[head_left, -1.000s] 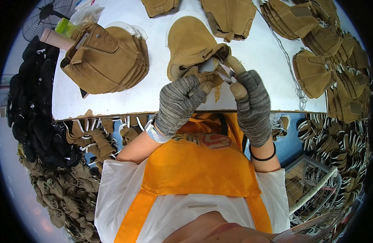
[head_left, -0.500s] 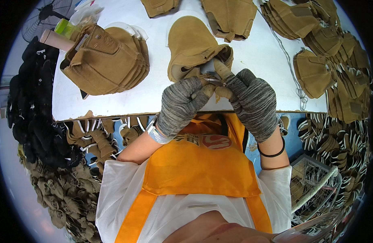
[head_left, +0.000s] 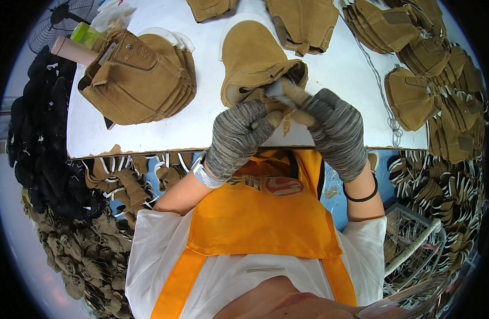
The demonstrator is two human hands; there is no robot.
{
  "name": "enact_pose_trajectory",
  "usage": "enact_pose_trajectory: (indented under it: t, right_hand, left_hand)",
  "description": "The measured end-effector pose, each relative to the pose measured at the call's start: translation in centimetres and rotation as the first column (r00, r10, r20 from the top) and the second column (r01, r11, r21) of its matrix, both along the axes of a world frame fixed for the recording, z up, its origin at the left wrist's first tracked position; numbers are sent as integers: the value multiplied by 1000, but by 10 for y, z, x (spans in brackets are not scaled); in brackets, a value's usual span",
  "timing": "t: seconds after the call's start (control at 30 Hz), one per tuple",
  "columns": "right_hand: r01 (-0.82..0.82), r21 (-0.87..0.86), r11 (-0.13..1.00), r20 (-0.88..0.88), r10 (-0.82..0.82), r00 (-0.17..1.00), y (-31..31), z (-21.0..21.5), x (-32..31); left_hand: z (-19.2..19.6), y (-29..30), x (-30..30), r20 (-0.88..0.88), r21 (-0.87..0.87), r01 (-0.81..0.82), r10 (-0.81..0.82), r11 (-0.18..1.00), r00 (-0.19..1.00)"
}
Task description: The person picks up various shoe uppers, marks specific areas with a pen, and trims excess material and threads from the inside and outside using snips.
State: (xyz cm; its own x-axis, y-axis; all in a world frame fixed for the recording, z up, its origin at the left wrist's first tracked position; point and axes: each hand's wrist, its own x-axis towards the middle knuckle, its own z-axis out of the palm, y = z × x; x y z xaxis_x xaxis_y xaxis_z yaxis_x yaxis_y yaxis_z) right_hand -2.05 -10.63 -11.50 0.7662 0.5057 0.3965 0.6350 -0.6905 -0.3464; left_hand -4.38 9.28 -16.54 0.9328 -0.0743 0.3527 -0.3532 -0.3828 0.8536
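A brown suede shoe upper (head_left: 252, 50) with a white toe edge lies on the white table (head_left: 202, 130), its opening toward me. My left hand (head_left: 241, 127), in a grey striped fingerless glove, pinches the near edge of the opening between thumb and fingers. My right hand (head_left: 329, 127), gloved the same way, is at the right side of that opening. Its fingers are closed and smeared by motion. A pale greyish shape shows at the fingertips, too blurred to name. Below them hangs a small tan scrap (head_left: 286, 126).
A nested stack of brown uppers (head_left: 143, 80) stands at the left. More upper stacks (head_left: 382, 26) crowd the right side, with a grey cord (head_left: 380, 80) beside them. At the far left are a pink cylinder (head_left: 71, 50) and a fan (head_left: 61, 16). A wire basket (head_left: 409, 239) is at lower right.
My right hand has shifted slightly to the right, and its fingers are now blurred. My left hand still pinches the upper's edge in nearly the same place.
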Motion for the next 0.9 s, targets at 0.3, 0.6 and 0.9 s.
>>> enact_pose_trajectory:
  t: [0.3,0.6,0.9]
  right_hand:
    - [19,471,882,-89,26,996,2,-10,44]
    - [17,226,974,-338,62,939,37,15,93]
    - [-152,254,955,27,150,988,33,-35,125]
  left_hand:
    - [1,4,0,-75,-108,36,-44,994,996]
    - [8,8,-4,-35,117,139,-135,983,990]
    - [-16,18,3,-18,-12,230,-230,973,973]
